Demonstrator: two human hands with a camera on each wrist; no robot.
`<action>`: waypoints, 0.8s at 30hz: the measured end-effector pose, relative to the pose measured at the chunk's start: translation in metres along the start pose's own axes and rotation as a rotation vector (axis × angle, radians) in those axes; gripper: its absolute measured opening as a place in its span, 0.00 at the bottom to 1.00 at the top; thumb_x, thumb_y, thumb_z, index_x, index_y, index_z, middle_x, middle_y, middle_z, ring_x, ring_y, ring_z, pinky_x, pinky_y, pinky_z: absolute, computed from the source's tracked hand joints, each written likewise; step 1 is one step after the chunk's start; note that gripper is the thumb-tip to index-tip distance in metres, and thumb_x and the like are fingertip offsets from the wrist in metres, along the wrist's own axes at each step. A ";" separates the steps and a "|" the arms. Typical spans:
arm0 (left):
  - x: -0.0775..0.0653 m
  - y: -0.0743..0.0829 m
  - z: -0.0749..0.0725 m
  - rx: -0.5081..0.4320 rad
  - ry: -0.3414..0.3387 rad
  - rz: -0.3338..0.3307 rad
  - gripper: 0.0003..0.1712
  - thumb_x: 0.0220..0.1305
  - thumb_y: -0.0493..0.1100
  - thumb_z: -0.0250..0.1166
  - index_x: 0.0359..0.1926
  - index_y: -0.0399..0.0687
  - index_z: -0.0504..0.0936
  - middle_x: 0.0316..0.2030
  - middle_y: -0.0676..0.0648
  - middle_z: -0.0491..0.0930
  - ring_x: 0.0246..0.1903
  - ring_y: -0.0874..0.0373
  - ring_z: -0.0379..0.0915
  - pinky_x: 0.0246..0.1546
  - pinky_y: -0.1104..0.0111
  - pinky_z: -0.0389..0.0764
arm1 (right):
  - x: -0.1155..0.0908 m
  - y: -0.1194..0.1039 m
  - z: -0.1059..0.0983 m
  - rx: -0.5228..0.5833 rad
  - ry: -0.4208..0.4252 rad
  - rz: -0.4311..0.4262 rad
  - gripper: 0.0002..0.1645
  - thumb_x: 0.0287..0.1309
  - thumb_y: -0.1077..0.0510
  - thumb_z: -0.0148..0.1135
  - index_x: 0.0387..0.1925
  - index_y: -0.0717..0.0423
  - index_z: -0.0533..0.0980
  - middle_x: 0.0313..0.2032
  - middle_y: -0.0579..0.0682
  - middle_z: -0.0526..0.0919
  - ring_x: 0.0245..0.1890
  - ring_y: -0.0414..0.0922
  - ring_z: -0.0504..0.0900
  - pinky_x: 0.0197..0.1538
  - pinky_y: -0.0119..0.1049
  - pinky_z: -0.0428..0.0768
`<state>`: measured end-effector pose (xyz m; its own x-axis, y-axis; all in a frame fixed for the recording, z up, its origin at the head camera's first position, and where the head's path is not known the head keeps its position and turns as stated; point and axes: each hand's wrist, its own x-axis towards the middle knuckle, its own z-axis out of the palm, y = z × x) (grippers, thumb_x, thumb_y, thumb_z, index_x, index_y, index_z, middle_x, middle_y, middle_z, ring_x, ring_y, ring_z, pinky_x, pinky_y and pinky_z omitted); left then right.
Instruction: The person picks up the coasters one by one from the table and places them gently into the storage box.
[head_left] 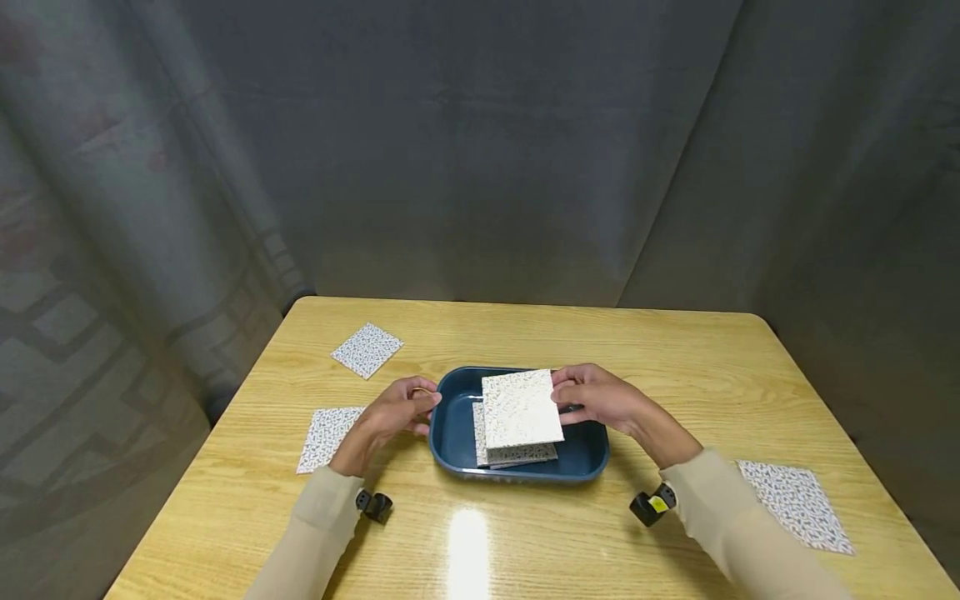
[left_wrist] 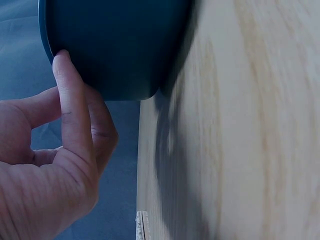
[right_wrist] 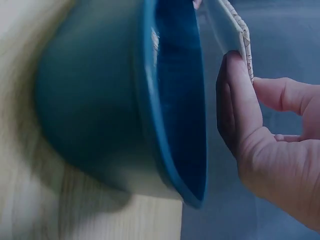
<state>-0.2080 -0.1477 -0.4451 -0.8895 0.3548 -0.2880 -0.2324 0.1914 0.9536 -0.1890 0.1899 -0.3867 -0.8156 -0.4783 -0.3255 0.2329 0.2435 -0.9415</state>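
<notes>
In the head view, my right hand (head_left: 600,398) pinches a thin, square, speckled white tile (head_left: 521,408) by its right edge, thumb on top and fingers beneath. The tile is held tilted above a dark blue plastic basin (head_left: 442,450). Its pale underside and patterned edge (right_wrist: 245,42) show in the right wrist view. Below it, inside the basin, lie more patterned tiles (head_left: 525,455), partly covered by the held one. My left hand (head_left: 396,408) holds the basin's left end, with a fingertip (left_wrist: 62,57) at the rim in the left wrist view.
On the wooden table (head_left: 555,542), a patterned tile (head_left: 367,350) lies at the back left. Another tile (head_left: 324,437) is partly behind the left hand, and one more tile (head_left: 798,504) lies right of the right forearm. Grey curtains (head_left: 480,167) hang behind the table.
</notes>
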 end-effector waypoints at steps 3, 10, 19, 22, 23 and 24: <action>0.000 0.000 0.000 -0.003 -0.006 0.003 0.14 0.73 0.35 0.56 0.54 0.29 0.69 0.31 0.47 0.77 0.30 0.59 0.77 0.27 0.70 0.84 | 0.004 0.002 0.007 -0.008 0.008 0.017 0.33 0.69 0.63 0.51 0.67 0.78 0.54 0.55 0.66 0.69 0.56 0.54 0.75 0.57 0.47 0.82; 0.001 -0.001 -0.001 -0.009 -0.008 0.004 0.14 0.73 0.35 0.57 0.54 0.30 0.69 0.31 0.47 0.76 0.29 0.59 0.77 0.27 0.71 0.84 | 0.014 0.011 0.019 -0.036 0.035 0.044 0.29 0.68 0.64 0.52 0.63 0.76 0.59 0.52 0.64 0.70 0.52 0.52 0.77 0.53 0.45 0.84; 0.001 -0.002 -0.001 -0.004 -0.013 0.007 0.15 0.73 0.36 0.57 0.54 0.29 0.69 0.32 0.46 0.77 0.30 0.59 0.77 0.28 0.70 0.84 | 0.015 0.008 0.032 -0.077 0.099 0.067 0.25 0.65 0.67 0.53 0.60 0.77 0.61 0.48 0.64 0.73 0.47 0.50 0.78 0.47 0.44 0.86; 0.001 -0.002 -0.001 0.001 -0.011 0.007 0.15 0.73 0.36 0.57 0.54 0.29 0.69 0.32 0.46 0.77 0.30 0.59 0.77 0.29 0.70 0.85 | 0.014 0.007 0.034 -0.105 0.142 0.063 0.24 0.64 0.68 0.53 0.58 0.77 0.63 0.47 0.64 0.75 0.44 0.51 0.81 0.46 0.45 0.87; 0.001 -0.002 -0.001 0.001 -0.010 0.007 0.15 0.73 0.36 0.57 0.54 0.29 0.69 0.32 0.46 0.77 0.30 0.59 0.77 0.29 0.70 0.85 | 0.013 0.006 0.034 -0.119 0.159 0.059 0.23 0.64 0.67 0.53 0.58 0.76 0.63 0.46 0.64 0.76 0.43 0.51 0.81 0.46 0.45 0.87; 0.001 -0.002 -0.001 0.000 -0.010 0.009 0.15 0.73 0.35 0.57 0.54 0.29 0.69 0.32 0.46 0.77 0.30 0.59 0.77 0.29 0.70 0.85 | 0.011 0.004 0.034 -0.138 0.174 0.052 0.22 0.65 0.67 0.53 0.57 0.76 0.64 0.45 0.64 0.77 0.42 0.51 0.82 0.46 0.46 0.87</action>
<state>-0.2091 -0.1485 -0.4470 -0.8875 0.3657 -0.2803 -0.2243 0.1886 0.9561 -0.1792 0.1569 -0.3975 -0.8862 -0.3124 -0.3421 0.2120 0.3831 -0.8991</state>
